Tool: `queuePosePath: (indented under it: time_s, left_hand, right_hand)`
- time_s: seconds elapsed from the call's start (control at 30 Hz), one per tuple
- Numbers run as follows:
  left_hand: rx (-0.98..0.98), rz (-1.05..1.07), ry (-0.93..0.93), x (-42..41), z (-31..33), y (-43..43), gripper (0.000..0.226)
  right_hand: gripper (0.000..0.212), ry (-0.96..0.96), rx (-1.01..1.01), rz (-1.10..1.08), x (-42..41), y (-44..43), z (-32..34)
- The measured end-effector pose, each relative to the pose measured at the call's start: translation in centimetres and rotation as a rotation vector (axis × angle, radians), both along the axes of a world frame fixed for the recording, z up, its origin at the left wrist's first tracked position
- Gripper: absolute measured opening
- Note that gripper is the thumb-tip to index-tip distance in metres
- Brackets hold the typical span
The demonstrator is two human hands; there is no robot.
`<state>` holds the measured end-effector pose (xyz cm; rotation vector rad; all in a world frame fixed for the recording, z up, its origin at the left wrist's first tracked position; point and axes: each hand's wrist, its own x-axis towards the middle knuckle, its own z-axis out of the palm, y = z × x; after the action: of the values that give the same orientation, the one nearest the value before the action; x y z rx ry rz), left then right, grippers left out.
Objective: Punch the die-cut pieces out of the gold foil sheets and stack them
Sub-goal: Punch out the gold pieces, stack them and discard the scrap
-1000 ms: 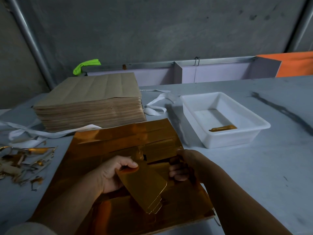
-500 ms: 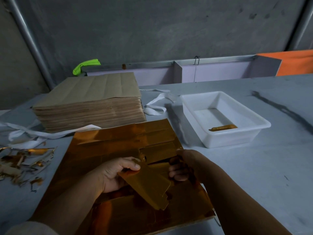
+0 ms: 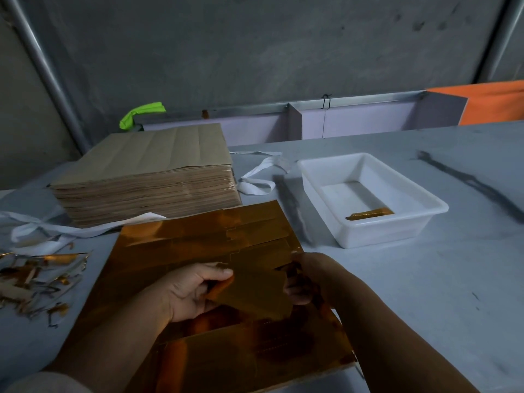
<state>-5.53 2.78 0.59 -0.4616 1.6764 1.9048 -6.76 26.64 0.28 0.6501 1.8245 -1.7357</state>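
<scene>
We see both hands over the gold foil sheet [image 3: 204, 236], which lies flat on the grey desk [image 3: 425, 293] close to the person. Between them is a punched-out gold die-cut piece [image 3: 255, 293], lifted just above the sheet and tilted. The left hand [image 3: 192, 290] has its grip clenched on the piece's left edge, thumb on top. The right hand [image 3: 309, 276] grasps the right edge with curled fingers. Behind the sheet stands a thick stack of brown sheets [image 3: 158, 165]. To the right, a white plastic tray [image 3: 382, 236] holds one gold piece [image 3: 368, 214] on its floor. Gold foil scraps [image 3: 37, 276] lie on the desk at the far left, and white straps [image 3: 255, 182] trail beside the stack.
</scene>
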Motion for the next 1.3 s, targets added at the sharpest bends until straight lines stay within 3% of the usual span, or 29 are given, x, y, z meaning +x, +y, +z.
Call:
queuePosePath:
  time_s: [0.17,0.3,0.4,0.5,0.6,0.67,0.7,0.8,0.9,1.03,1.3]
  left_hand:
    - [0.184,0.306,0.012,-1.9,0.6,1.9,0.037]
    - [0.029,0.397,0.055,-3.5,-0.1,4.4,0.018]
    - [-0.146,0.349,0.135,-4.2,-0.8,5.9,0.021]
    - [-0.517,0.221,0.235,-4.8,-1.3,6.8,0.033]
    - [-1.15,0.02,0.363,-4.6,-0.8,7.0,0.048]
    - [-1.469,-0.093,0.573,-4.1,-0.8,7.0,0.06]
    - [-1.501,-0.137,0.707,-3.8,-0.8,7.1,0.063]
    - [-1.321,-0.354,0.875,-3.0,-1.3,7.8,0.078]
    - [-1.17,-0.554,0.721,-2.7,-2.3,9.0,0.097]
    - [-1.096,-0.464,0.655,-2.9,-3.8,9.4,0.087]
    - [-1.16,-0.281,0.747,-3.0,-5.1,10.0,0.052]
  right_hand:
    - [0.045,0.016,-0.029,0.01,0.0,0.0,-0.1]
    - [0.048,0.015,-0.024,0.02,0.0,0.0,-0.2]
    - [0.046,0.017,-0.022,0.025,-0.1,0.1,-0.2]
    - [0.042,0.022,-0.034,0.032,-0.1,0.2,-0.2]
    - [0.037,0.032,-0.055,0.04,-0.2,0.3,-0.2]
    - [0.038,0.028,-0.053,0.047,-0.3,0.3,-0.3]
    - [0.039,0.025,-0.053,0.051,-0.4,0.3,-0.3]
    - [0.039,0.037,-0.065,0.055,-0.4,0.4,-0.4]
    - [0.044,0.034,-0.034,0.051,-0.4,0.4,-0.3]
    - [0.052,0.015,-0.017,0.012,-0.3,0.2,-0.3]
    - [0.066,0.006,-0.003,-0.002,-0.2,0.1,-0.1]
